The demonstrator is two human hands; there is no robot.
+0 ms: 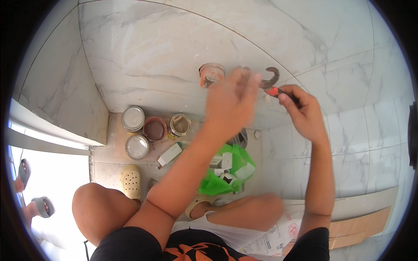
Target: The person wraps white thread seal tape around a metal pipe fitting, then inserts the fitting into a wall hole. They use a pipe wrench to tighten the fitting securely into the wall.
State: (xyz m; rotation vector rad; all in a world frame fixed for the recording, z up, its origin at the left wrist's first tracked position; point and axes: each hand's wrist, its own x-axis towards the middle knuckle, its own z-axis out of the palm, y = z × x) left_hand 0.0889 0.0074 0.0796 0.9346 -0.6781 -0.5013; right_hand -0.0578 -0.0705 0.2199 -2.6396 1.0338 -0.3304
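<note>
My right hand (302, 108) is closed around the red-and-black handle of a hook-jawed wrench (273, 90). The wrench's dark curved jaw points up in front of the tiled wall. Just left of that jaw, my left hand (230, 102) is raised close to the wall and smeared by motion. Whether its fingers grip anything is hidden. Beside it, a round opening with an orange pipe end (211, 75) is set in the wall. A small edge of something pale shows above the left fingers, too blurred to name.
On the floor at left stand several cans, among them a lidded can (133, 118) and a reddish-brown one (155, 128). A green plastic bag (239, 158) with small boxes lies below my left forearm. Boards (361, 228) lie at lower right. Another person's feet (41, 207) show at far left.
</note>
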